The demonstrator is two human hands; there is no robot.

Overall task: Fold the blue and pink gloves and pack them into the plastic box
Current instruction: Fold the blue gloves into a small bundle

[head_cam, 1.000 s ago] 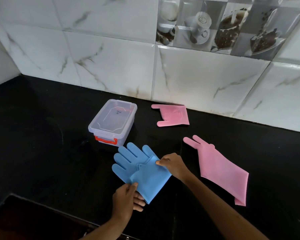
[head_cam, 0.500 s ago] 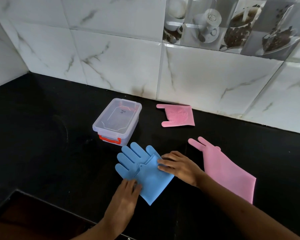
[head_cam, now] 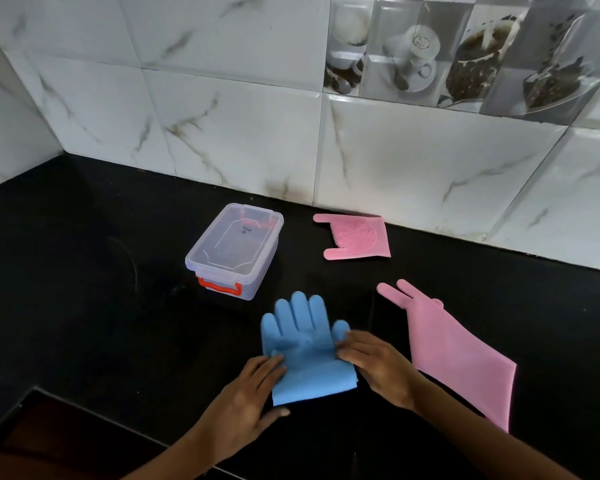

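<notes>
Blue gloves [head_cam: 305, 344] lie stacked on the black counter, fingers pointing away from me. My left hand [head_cam: 246, 393] rests flat on their lower left edge, fingers spread. My right hand [head_cam: 378, 365] presses flat on their right edge. A long pink glove [head_cam: 454, 351] lies flat to the right. A second pink glove [head_cam: 357, 235], folded with its bristled palm up, sits near the wall. The clear plastic box [head_cam: 234, 249] with a red latch stands behind the blue gloves, its lid on.
The black counter [head_cam: 84, 271] runs back to a white marble-tiled wall [head_cam: 239, 133] and a left corner. The counter's front edge [head_cam: 101, 420] drops off at lower left.
The blue gloves have turned so their fingers point straight away and the cuff lies squarer. Both hands went from pinching the edges to lying flat on them.
</notes>
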